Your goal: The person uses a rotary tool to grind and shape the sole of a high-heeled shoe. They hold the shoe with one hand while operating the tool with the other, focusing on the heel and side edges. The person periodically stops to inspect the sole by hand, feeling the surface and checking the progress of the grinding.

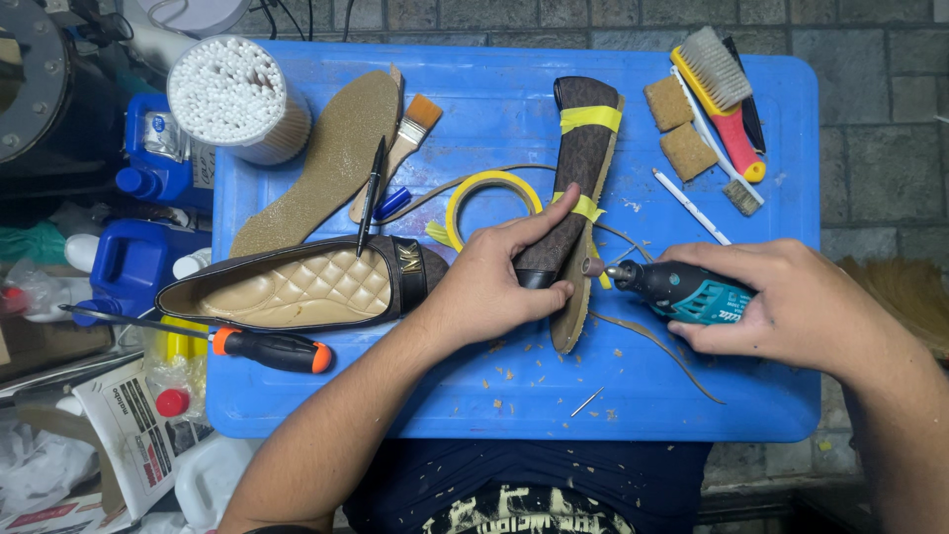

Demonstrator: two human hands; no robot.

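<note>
Your left hand [489, 287] pins a brown flat shoe [578, 188] on its side at the centre of the blue table [514, 396], fingers closed over its heel end, toe pointing to 12 o'clock and two bands of yellow tape round it. Your right hand [791, 307], at 3 o'clock of the shoe, is wrapped tight around a teal rotary tool [677, 289] whose small sanding tip sits right at the sole edge. The second shoe [297, 289] lies at 9 o'clock beside an orange-handled screwdriver [267, 348]; a yellow tape roll [491, 203] rests just behind your left hand.
</note>
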